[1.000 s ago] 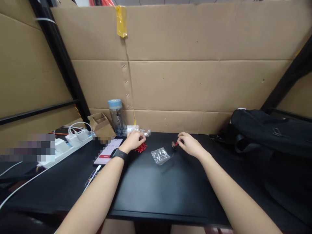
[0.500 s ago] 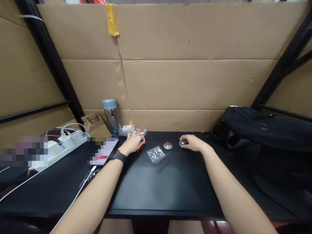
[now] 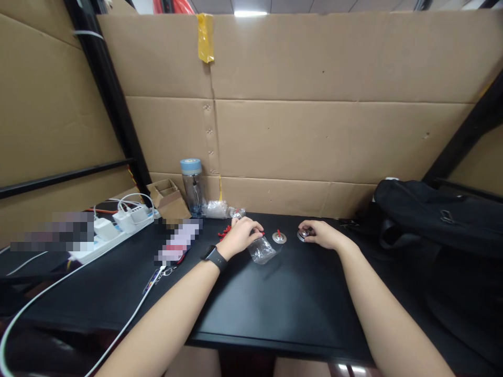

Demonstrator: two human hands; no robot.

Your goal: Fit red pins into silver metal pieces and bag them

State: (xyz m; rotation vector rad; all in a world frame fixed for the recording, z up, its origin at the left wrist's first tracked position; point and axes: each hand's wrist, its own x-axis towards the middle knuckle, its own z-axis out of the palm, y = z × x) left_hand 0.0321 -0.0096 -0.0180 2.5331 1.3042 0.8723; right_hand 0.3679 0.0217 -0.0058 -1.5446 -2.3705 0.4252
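Note:
My left hand (image 3: 242, 235) is closed in a pinch on a small red piece (image 3: 263, 233), just over a clear plastic bag (image 3: 262, 252). Behind its wrist lie several more red pieces (image 3: 224, 232) on the black table. To the right of the bag, a round silvery metal disc (image 3: 280, 239) rests flat with a red peg standing up from its middle. My right hand (image 3: 320, 234) has its fingers around a second shiny, domed metal disc (image 3: 304, 234) at the table surface. The fingers partly cover that disc.
Along the back left stand a clear bottle with a blue lid (image 3: 192, 183), wrapped plastic packets (image 3: 216, 209) and an open cardboard box (image 3: 170, 201). A phone (image 3: 183, 241) and a white power strip (image 3: 118, 233) lie left. A black bag (image 3: 428, 220) sits right; cardboard panels (image 3: 291, 136) close the back.
My left hand has moved right from the red pieces to above the plastic bag, now with a red piece in its fingertips. My right hand stays on its disc. The view has shifted slightly.

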